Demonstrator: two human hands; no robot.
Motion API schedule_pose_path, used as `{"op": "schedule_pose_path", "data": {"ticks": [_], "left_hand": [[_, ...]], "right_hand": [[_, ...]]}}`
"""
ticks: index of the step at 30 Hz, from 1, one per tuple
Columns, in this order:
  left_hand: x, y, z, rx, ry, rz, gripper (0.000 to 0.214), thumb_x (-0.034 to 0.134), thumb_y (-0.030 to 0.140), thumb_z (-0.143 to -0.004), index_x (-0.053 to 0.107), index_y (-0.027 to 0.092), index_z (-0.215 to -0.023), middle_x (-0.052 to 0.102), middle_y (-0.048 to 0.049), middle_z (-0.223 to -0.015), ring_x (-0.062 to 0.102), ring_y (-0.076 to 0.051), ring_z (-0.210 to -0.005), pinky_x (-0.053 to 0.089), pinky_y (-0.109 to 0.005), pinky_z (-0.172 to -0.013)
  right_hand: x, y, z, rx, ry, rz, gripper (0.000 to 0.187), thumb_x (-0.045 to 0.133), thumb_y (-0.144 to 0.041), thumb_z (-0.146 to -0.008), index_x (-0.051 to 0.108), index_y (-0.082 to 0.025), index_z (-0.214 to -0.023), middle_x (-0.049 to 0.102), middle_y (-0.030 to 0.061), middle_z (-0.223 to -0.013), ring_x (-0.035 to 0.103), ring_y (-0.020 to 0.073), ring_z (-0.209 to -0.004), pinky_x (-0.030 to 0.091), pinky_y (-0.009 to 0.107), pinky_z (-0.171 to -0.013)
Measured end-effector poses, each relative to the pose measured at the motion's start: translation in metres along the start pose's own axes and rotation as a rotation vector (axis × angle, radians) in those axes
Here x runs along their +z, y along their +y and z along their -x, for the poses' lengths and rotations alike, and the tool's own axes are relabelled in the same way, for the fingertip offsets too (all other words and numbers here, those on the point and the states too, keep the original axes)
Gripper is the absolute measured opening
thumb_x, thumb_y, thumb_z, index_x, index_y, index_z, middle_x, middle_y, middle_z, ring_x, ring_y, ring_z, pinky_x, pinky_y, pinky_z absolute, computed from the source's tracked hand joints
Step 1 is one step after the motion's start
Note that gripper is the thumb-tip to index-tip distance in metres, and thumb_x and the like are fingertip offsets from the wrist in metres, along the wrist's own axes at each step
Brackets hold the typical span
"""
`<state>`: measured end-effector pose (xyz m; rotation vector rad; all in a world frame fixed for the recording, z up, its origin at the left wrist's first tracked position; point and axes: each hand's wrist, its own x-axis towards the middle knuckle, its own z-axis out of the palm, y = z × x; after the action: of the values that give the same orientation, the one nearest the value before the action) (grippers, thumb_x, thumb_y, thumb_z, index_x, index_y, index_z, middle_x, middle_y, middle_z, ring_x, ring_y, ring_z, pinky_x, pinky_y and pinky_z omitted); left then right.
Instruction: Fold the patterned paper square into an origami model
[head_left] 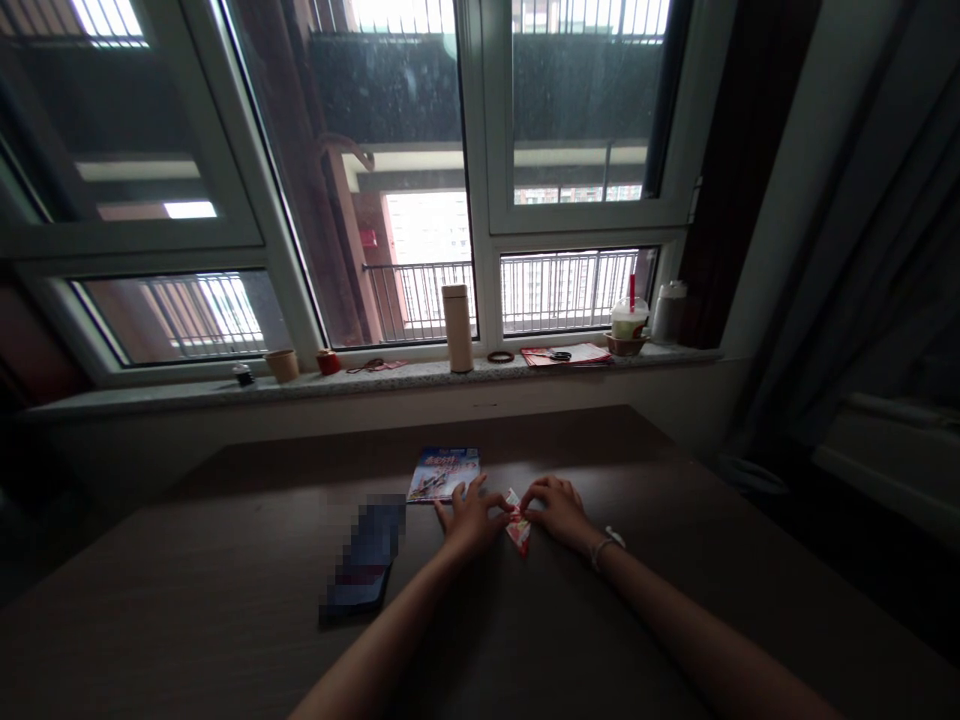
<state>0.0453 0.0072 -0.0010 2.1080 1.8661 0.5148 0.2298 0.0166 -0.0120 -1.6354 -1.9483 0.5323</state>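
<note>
A small folded piece of red and white paper (517,527) lies on the dark wooden table (225,600) between my two hands. My left hand (471,520) rests beside it with fingers partly spread, its thumb and fingertips pinching the paper's left edge. My right hand (555,508) is curled, its fingertips pressed on the paper's right upper edge; a bracelet sits on that wrist. A blue printed leaflet (444,474) lies flat just beyond my left hand.
A dark flat object (366,560), blurred out, lies left of my left arm. The stone windowsill (375,380) carries a tall beige flask (457,328), a drink cup with a red straw (628,322), a jar, small cups, scissors on red paper (564,354).
</note>
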Motion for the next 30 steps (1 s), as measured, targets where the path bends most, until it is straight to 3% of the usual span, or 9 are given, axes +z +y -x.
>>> {"op": "schedule_pose_path", "data": {"ticks": [10, 17, 23, 30], "left_hand": [[-0.005, -0.005, 0.001, 0.002, -0.059, -0.007, 0.022, 0.061, 0.048, -0.084, 0.072, 0.042, -0.102, 0.033, 0.0007, -0.154, 0.016, -0.044, -0.142, 0.006, -0.079, -0.1], [-0.002, -0.003, 0.012, 0.104, 0.096, -0.035, 0.027, 0.064, 0.039, -0.085, 0.067, 0.041, -0.112, 0.038, -0.0022, -0.15, 0.023, -0.036, -0.14, 0.009, -0.075, -0.105], [-0.003, -0.005, 0.011, 0.155, 0.072, -0.067, 0.011, 0.066, 0.036, -0.084, 0.074, 0.034, -0.091, 0.041, 0.0022, -0.149, 0.028, -0.035, -0.138, 0.006, -0.072, -0.108], [-0.008, -0.008, 0.009, 0.145, 0.044, -0.08, 0.013, 0.068, 0.04, -0.081, 0.075, 0.036, -0.092, 0.038, 0.0008, -0.152, 0.025, -0.038, -0.14, 0.003, -0.075, -0.105]], "right_hand": [[0.0, 0.001, 0.001, -0.017, 0.004, -0.015, 0.014, 0.067, -0.031, -0.076, 0.074, -0.032, -0.088, 0.06, 0.001, -0.114, 0.048, 0.0249, -0.113, 0.031, 0.038, -0.099], [0.002, 0.003, 0.01, -0.113, 0.082, -0.028, 0.011, 0.067, -0.033, -0.078, 0.076, -0.03, -0.085, 0.062, 0.0032, -0.107, 0.048, 0.0241, -0.111, 0.033, 0.037, -0.1], [0.001, 0.003, 0.014, -0.174, 0.092, 0.027, 0.013, 0.067, -0.036, -0.08, 0.076, -0.03, -0.088, 0.062, 0.0044, -0.107, 0.046, 0.0253, -0.114, 0.033, 0.038, -0.1], [-0.009, 0.002, 0.018, -0.217, 0.036, 0.078, 0.018, 0.068, -0.043, -0.079, 0.076, -0.035, -0.093, 0.06, 0.0034, -0.112, 0.045, 0.0252, -0.118, 0.029, 0.04, -0.105]]}}
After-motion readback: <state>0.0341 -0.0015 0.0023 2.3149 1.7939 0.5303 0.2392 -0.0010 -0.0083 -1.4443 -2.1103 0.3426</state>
